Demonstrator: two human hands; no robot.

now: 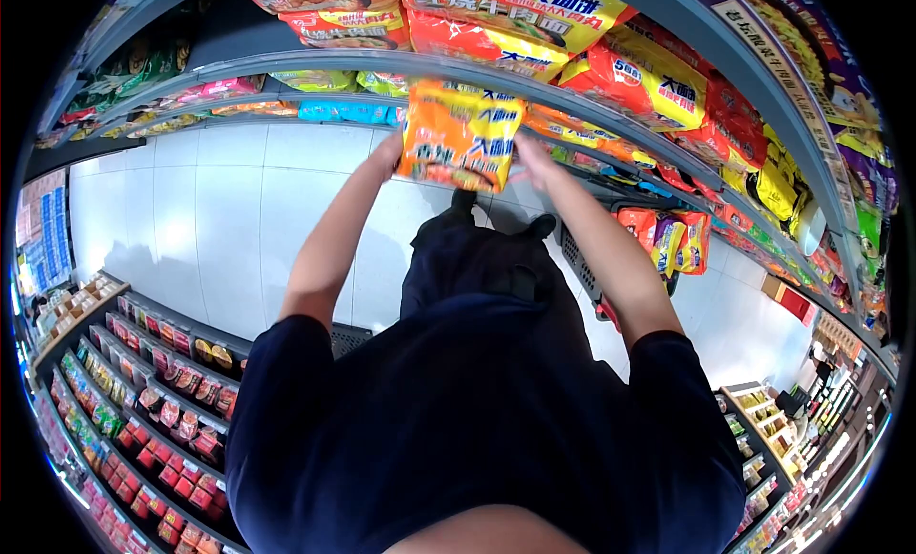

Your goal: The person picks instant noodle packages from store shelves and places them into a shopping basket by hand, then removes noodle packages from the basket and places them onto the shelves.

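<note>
Between my two hands is an orange and yellow pack of instant noodles [458, 139], slightly blurred, held out in front of the shelf edge. My left hand [389, 153] grips its left side, the fingers mostly hidden behind the pack. On the right side, my right hand [536, 163] holds it too, smeared a little by motion. Just above the pack, red and yellow noodle packs [506, 24] lie stacked on the upper shelf.
The grey shelf edge [334, 60] curves across in front of me, with lower shelves of colourful packs beneath. To my right stands a dark basket [578, 263], near orange and purple noodle packs [676, 239]. Behind on the left, a rack holds rows of packaged goods [176, 377].
</note>
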